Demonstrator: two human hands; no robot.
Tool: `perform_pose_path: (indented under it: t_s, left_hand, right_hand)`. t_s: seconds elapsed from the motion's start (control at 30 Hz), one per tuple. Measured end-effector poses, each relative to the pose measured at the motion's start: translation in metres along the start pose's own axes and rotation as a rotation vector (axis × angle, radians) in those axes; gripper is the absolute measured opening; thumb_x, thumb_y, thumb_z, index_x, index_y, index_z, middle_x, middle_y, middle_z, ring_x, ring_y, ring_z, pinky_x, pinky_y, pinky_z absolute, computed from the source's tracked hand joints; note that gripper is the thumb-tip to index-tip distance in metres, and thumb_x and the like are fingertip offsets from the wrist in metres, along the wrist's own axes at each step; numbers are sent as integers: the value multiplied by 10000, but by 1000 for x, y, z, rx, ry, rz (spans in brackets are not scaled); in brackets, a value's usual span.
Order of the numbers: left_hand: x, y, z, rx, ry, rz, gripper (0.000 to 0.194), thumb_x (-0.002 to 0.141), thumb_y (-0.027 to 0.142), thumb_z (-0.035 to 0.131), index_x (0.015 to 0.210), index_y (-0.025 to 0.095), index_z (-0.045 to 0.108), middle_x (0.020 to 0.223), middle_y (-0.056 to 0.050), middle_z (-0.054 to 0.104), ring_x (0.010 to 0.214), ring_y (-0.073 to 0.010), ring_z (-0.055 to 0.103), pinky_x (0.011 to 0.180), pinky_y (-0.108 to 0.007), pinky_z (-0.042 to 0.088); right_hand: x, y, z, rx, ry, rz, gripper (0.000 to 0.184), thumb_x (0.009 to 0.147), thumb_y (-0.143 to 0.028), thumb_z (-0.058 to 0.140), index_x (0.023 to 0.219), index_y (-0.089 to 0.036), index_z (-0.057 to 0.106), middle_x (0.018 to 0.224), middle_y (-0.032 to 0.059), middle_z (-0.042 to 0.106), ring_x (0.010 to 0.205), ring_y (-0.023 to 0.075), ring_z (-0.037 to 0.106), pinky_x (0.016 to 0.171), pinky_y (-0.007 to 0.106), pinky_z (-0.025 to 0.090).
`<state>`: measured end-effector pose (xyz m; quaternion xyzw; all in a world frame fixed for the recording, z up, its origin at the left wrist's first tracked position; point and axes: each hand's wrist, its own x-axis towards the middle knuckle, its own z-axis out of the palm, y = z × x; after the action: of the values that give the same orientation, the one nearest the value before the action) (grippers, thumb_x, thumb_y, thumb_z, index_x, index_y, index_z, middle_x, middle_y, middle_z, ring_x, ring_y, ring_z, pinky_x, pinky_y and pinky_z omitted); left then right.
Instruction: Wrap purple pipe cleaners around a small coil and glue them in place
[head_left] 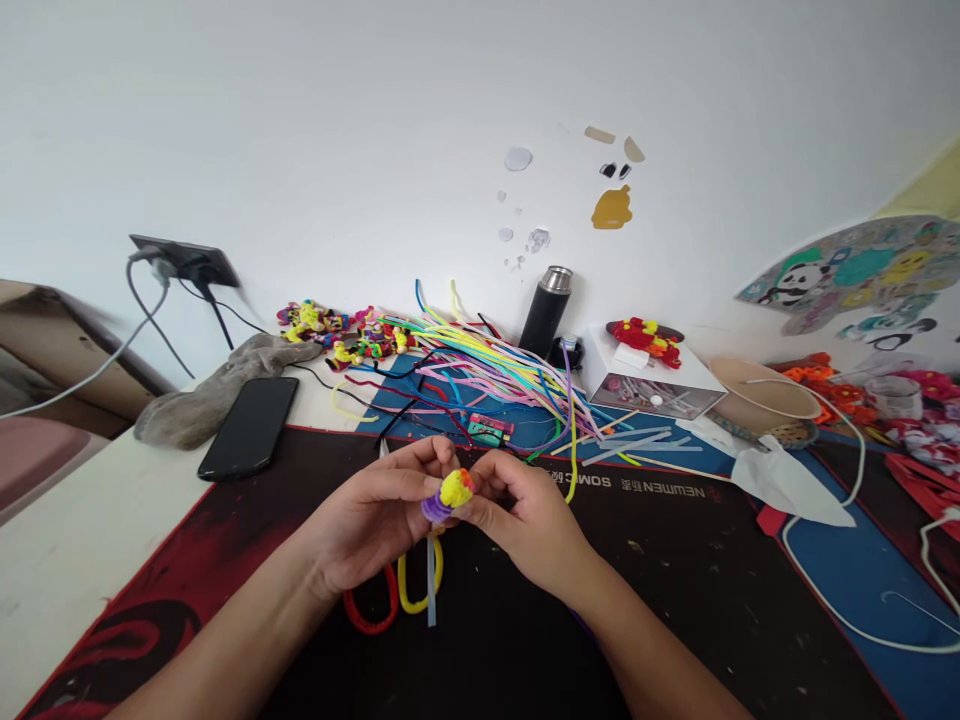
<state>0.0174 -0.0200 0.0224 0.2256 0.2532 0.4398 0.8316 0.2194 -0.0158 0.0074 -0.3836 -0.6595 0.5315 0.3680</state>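
fingers (429, 486) of both hands pinch the yellow-purple piece (454, 490).

A hand could pass over the black mat (675, 600) right of the right hand (532, 515), as far as the white cable (832, 615); the pipe cleaner heap (487, 370), flask (545, 315) and white box (637, 385) block the way behind; the phone (250, 425) stands in the way at left; a red loop (373, 629) and a yellow loop (415, 607) obstruct the near side.

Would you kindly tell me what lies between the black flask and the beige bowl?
A small dark container and a white box, as the head view shows.
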Motion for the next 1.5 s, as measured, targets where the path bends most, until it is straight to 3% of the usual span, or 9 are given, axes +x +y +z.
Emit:
perform_pose_path:
  t_s: [0.53, 0.9, 1.1, 1.33, 1.5]
  left_hand:
    - [1, 0, -1, 13, 11, 3, 294, 680, 100, 926, 919, 150, 763, 854, -18, 669, 714, -139, 644, 658, -257, 571]
    - [2, 0, -2, 26, 26, 28, 292, 686, 101, 916, 934, 150, 770, 859, -25, 694, 721, -136, 655, 683, -244, 573]
    - [5, -1, -3, 78, 103, 65, 324, 651, 122, 933, 922, 162, 760, 852, -25, 681, 733, -146, 631, 702, -261, 562]
    - [8, -2, -3, 223, 234, 228, 318, 645, 169, 939, 880, 188, 726, 831, -14, 681, 741, -149, 603, 682, -246, 513]
    - [9, -4, 1, 247, 265, 240, 333, 615, 182, 948, 867, 192, 732, 807, -1, 681, 724, -141, 585, 672, -248, 494]
  right_hand:
    - [1, 4, -1, -15, 14, -34, 399, 925, -580, 841, 910, -211, 689, 796, -8, 712, 695, 157, 619, 634, 266, 454]
    - [2, 6, -2, -12, 27, 22, 395, 910, -583, 852, 914, -215, 710, 780, -14, 693, 687, 159, 602, 625, 273, 435]
    - [2, 11, -3, -53, 32, 24, 354, 927, -546, 841, 922, -214, 718, 783, -16, 685, 694, 159, 599, 621, 276, 416]
    - [7, 17, -5, -106, 96, 38, 268, 955, -482, 799, 991, -226, 731, 736, -33, 601, 660, 155, 550, 604, 286, 406]
    - [9, 20, -3, -52, 113, 36, 294, 939, -471, 809, 1098, -236, 731, 805, -16, 624, 682, 162, 586, 598, 288, 463]
